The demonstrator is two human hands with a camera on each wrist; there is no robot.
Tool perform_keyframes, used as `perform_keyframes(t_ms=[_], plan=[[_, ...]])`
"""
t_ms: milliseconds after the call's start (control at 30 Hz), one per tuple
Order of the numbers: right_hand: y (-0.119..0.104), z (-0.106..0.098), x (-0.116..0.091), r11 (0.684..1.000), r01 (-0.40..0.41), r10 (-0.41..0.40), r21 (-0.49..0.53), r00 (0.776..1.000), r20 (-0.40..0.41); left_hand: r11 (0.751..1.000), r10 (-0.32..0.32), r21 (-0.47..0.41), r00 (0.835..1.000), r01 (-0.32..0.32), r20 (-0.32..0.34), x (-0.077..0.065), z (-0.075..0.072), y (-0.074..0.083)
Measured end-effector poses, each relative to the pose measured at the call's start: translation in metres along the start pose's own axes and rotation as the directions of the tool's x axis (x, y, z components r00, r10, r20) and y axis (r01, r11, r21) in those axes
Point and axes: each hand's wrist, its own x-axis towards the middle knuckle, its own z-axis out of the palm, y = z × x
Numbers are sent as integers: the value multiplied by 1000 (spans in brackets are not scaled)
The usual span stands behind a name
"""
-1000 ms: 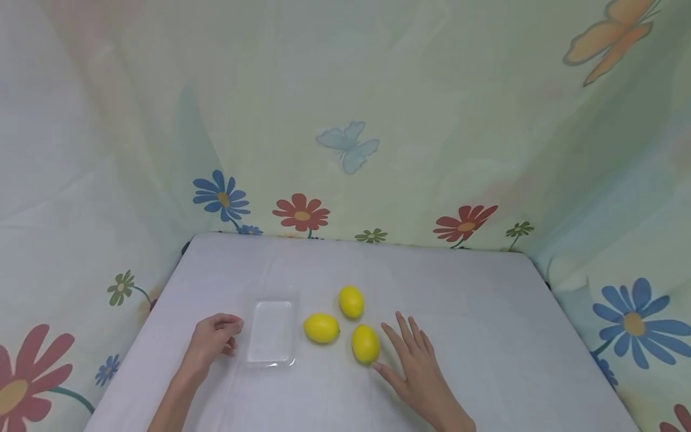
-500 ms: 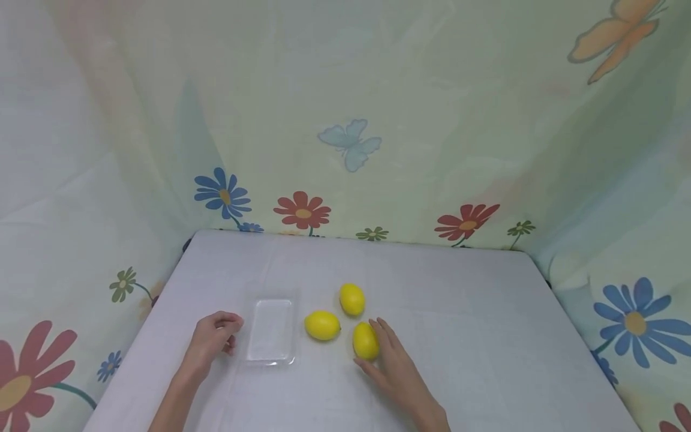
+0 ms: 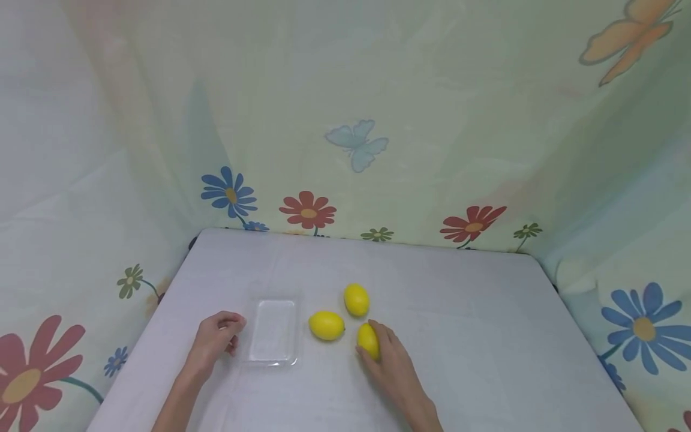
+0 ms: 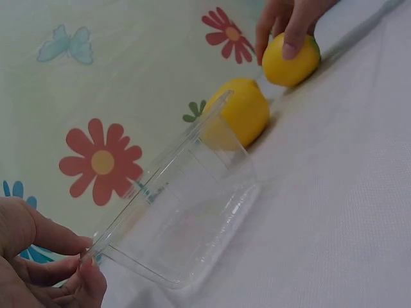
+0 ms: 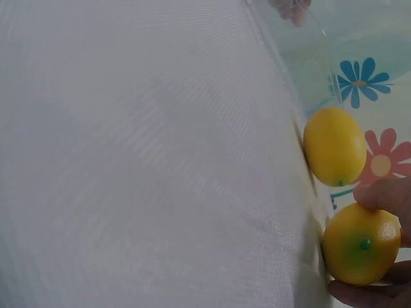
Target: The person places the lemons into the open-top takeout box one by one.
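My right hand [image 3: 396,369] grips the nearest lemon [image 3: 368,341], thumb on one side and fingers round the other; its green stem end shows in the right wrist view. A second lemon [image 3: 326,325] lies to the left, beside a clear plastic box [image 3: 273,330]. Farther back rests a third lemon [image 3: 357,300]. At the box's left side, my left hand [image 3: 215,339] pinches the rim between thumb and fingers, as the left wrist view shows. The box stands upright on the table, and its inside shows nothing in it.
A white cloth covers the table [image 3: 459,300]. Behind and on both sides hangs a pale curtain [image 3: 432,120] printed with flowers and butterflies, close along the table's edges.
My right hand has moved left to the nearest lemon, and its spread fingers have closed round it. My left hand and the box have stayed in place.
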Motion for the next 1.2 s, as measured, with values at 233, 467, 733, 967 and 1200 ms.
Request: perform_keyframes(t_ms=[233, 467, 733, 967, 1200], plan=[[-2, 1, -1, 1000, 0, 1, 13, 1000, -5, 999, 6, -32, 1000, -7, -8, -2, 0, 1], [-2, 2, -2, 999, 21, -20, 26, 999, -38, 999, 6, -34, 1000, -7, -7, -1, 0, 0], [-2, -1, -5, 997, 63, -59, 46, 995, -81, 999, 7, -35, 1000, -7, 0, 0, -1, -2], [-25, -10, -6, 985, 150, -143, 80, 986, -89, 999, 4, -34, 1000, -4, 2, 3, -2, -1], [-58, -11, -5, 940, 314, -304, 137, 949, -87, 999, -3, -52, 1000, 3, 1, 5, -1, -1]])
